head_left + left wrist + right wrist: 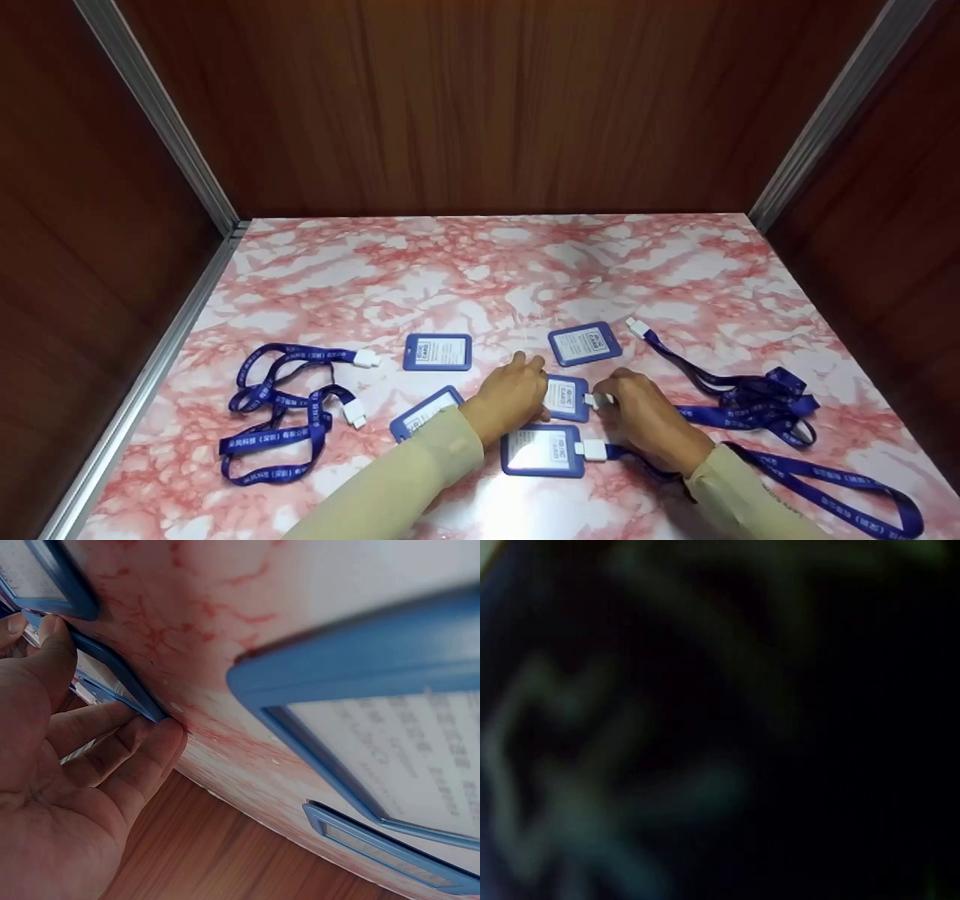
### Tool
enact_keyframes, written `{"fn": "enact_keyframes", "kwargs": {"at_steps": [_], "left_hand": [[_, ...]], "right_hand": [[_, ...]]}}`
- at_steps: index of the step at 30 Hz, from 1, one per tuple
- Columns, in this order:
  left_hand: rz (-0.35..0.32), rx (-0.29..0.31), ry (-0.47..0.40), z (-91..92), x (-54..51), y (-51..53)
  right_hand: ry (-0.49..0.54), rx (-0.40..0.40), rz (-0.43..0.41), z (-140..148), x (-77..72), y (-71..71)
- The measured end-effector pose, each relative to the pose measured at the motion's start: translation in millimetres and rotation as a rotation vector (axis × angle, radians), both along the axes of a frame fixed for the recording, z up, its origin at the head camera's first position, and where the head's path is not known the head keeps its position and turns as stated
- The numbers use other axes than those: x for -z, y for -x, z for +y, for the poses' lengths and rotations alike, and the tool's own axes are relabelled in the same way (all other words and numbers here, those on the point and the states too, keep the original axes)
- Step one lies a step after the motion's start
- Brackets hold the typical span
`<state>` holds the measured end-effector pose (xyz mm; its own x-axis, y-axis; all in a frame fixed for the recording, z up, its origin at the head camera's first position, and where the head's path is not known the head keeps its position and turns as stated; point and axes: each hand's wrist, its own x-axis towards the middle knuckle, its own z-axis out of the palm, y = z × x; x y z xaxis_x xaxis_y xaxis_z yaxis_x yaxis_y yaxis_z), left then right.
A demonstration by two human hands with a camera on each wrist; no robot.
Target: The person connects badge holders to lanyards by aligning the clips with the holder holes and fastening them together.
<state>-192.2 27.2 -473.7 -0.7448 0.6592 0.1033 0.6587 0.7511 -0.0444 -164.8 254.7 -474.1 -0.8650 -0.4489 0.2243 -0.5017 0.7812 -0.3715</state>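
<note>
A blue-framed badge holder [568,397] lies between my hands near the middle of the table. My left hand [510,394] grips it from the left; in the left wrist view the thumb and fingers [142,757] are on its blue frame [124,675]. At the slotted right end, my right hand [649,420] pinches the white clip [598,400] of a blue lanyard. Whether the clip is fastened cannot be made out. Just below lies another badge holder [541,471], its slot end meeting a white lanyard clip [594,450]. The right wrist view is dark and blurred.
Badge holders lie at upper left [439,367], upper right [585,343] and beside the left forearm [427,411]. Blue lanyards [274,437] with white clips are heaped at left. More lanyards [757,401] lie at right, one loop [847,510] near the front. Brown panels [480,112] enclose the table.
</note>
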Motion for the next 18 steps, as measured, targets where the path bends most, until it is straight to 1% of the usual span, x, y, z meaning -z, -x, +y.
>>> {"fn": "enact_keyframes", "kwargs": {"at_steps": [5, 9, 11, 15, 18], "left_hand": [[-0.013, -0.003, -0.005, 0.4, -0.1, -0.3], [-0.045, -0.01, -0.006, 0.5, -1.6, -1.5], [-0.05, -0.013, -0.005, 0.6, -1.9, -1.7], [-0.025, -0.009, -0.005, 0.6, -0.8, -0.9], [-0.005, -0.007, 0.0, -0.1, 0.6, -0.7]], "right_hand": [[0.013, 0.002, -0.015, -2.4, 0.5, 0.1], [0.012, 0.001, -0.002, -2.6, 1.7, -0.3], [0.013, 0.002, 0.0, -2.4, 2.0, -0.5], [0.021, 0.005, -0.004, -2.6, 1.5, -0.2], [0.022, -0.004, 0.01, -3.2, 1.7, 0.1]]}}
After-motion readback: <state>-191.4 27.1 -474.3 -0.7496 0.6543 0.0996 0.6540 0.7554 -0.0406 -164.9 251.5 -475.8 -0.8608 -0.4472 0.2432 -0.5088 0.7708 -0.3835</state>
